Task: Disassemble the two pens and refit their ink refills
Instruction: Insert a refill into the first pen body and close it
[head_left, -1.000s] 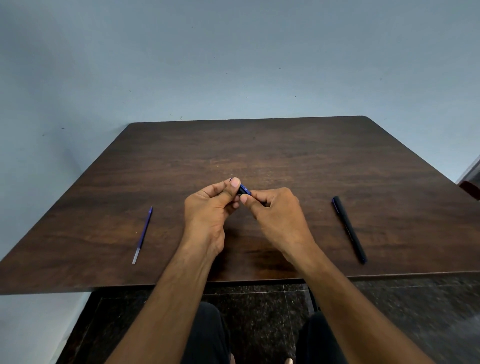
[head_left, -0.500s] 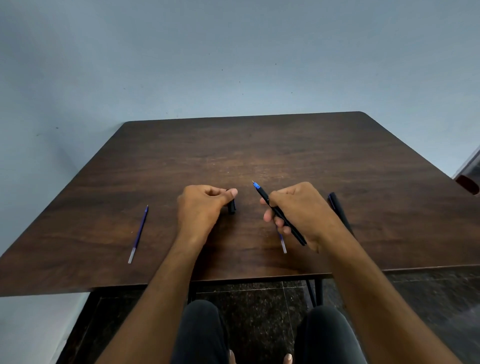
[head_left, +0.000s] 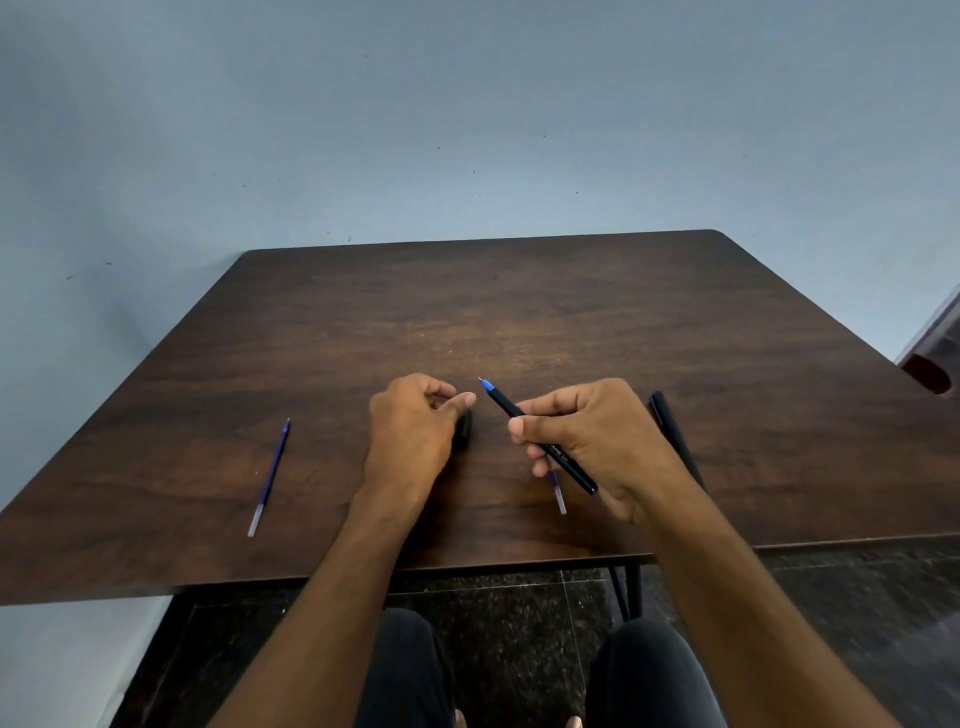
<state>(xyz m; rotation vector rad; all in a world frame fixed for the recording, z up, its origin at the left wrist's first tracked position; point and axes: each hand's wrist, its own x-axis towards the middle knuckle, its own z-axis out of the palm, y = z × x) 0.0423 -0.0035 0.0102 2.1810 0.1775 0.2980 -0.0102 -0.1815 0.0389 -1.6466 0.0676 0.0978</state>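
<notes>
dark wood table (head_left: 519, 312), blue wall (head_left: 467, 104); right hand (head_left: 597, 436) grips pen (head_left: 540, 436), left hand (head_left: 410, 431) perhaps cap (head_left: 462, 428).

Single head cam, wide-angle, worn by the seated person, looking forward and down at the table (head_left: 519, 312). Near edge at 6 o'clock, wall (head_left: 467, 104) at 12. Close range. No second view.
</notes>
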